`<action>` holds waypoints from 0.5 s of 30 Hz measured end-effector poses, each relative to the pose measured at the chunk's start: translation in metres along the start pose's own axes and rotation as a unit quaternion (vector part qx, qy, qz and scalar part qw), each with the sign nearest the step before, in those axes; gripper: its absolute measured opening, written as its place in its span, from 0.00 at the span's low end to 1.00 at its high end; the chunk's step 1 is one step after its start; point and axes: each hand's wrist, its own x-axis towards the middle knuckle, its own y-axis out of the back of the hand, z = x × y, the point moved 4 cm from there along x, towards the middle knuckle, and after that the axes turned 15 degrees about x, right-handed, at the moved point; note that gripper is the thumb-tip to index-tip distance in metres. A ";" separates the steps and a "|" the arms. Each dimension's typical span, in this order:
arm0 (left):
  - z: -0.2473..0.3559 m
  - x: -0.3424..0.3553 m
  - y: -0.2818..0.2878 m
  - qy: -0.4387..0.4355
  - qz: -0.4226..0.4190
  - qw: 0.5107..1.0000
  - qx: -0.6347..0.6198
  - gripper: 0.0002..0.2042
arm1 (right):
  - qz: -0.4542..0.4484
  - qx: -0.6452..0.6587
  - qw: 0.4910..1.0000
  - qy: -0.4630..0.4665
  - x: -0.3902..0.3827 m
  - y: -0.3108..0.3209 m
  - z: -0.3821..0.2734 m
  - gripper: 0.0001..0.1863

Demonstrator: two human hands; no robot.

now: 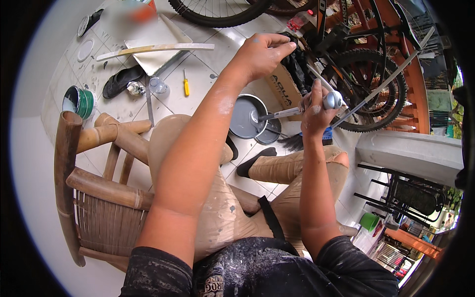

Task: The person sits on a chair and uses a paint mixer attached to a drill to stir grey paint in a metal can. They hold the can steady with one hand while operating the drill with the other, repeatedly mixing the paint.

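Note:
My right hand (316,114) is wrapped round a silver rod (283,114) with a round, shiny knob (332,100) at its near end. The rod's other end reaches into a bucket of grey paint (241,118) on the floor in front of me. Further up, my left hand (264,54) is raised with thumb and fingers drawn together, beside a black plastic bag (295,64). What those fingers pinch, if anything, I cannot make out. A cardboard box (284,88) stands behind the bucket, and a grey lid (269,134) lies partly under it.
Bicycles (368,84) stand at the far right. On the tiles lie a yellow screwdriver (186,88), a clear plastic cup (159,87), a black sandal (122,81) and a green-sided paint can (81,102). A bamboo chair (106,190) is at my left, a blue brush (326,136) by my right hand.

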 end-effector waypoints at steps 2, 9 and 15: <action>-0.001 0.000 -0.001 -0.001 0.006 1.000 0.007 0.24 | 0.008 -0.002 1.000 -0.020 -0.019 0.007 0.016 0.26; -0.002 0.001 -0.006 -0.006 -0.006 1.000 0.030 0.26 | 0.007 0.034 0.997 -0.069 -0.080 -0.016 0.061 0.25; -0.003 0.000 -0.003 0.000 0.001 1.000 0.019 0.24 | -0.021 0.132 0.991 -0.019 -0.054 -0.049 0.082 0.24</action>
